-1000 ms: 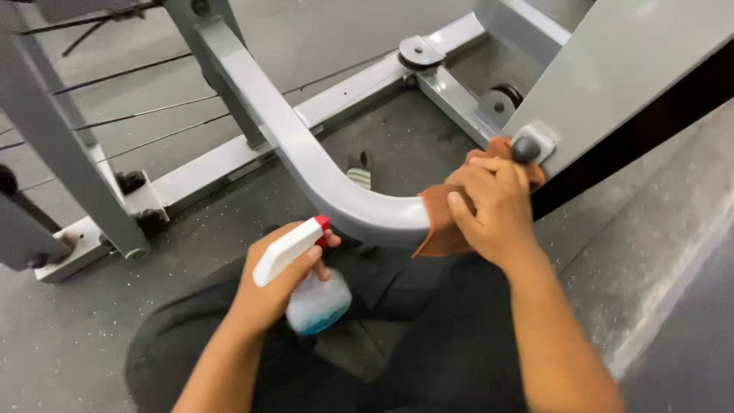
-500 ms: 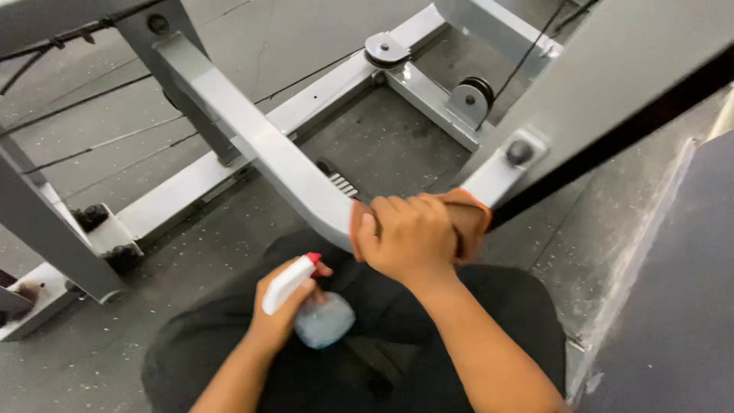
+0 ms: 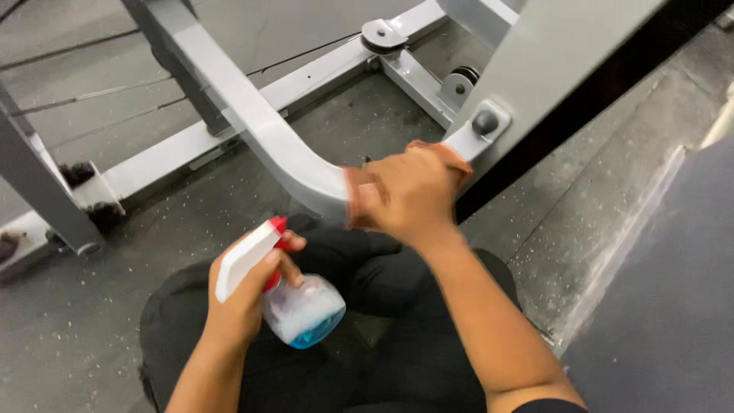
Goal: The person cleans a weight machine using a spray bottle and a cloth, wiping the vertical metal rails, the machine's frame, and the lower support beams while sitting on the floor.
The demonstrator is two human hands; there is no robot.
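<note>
My left hand (image 3: 248,294) grips a spray bottle (image 3: 294,306) with a white and red trigger head and blue foamy liquid, held low over my lap. My right hand (image 3: 409,191) presses an orange-brown cloth (image 3: 432,149) around the curved grey metal bar (image 3: 260,126) of an exercise machine. The cloth is mostly hidden under my fingers, and the hand is blurred. A black bolt (image 3: 484,122) sits on the bracket just right of that hand.
The machine's grey frame (image 3: 153,157) runs across the dark speckled rubber floor (image 3: 359,115), with a pulley (image 3: 380,34) and cables at the back. A black-edged grey panel (image 3: 566,69) slopes at the right. My legs in black trousers (image 3: 382,336) lie below.
My right hand with the cloth slid left along the curved bar, then shifted back a little toward the bracket. The spray bottle stayed low in my left hand.
</note>
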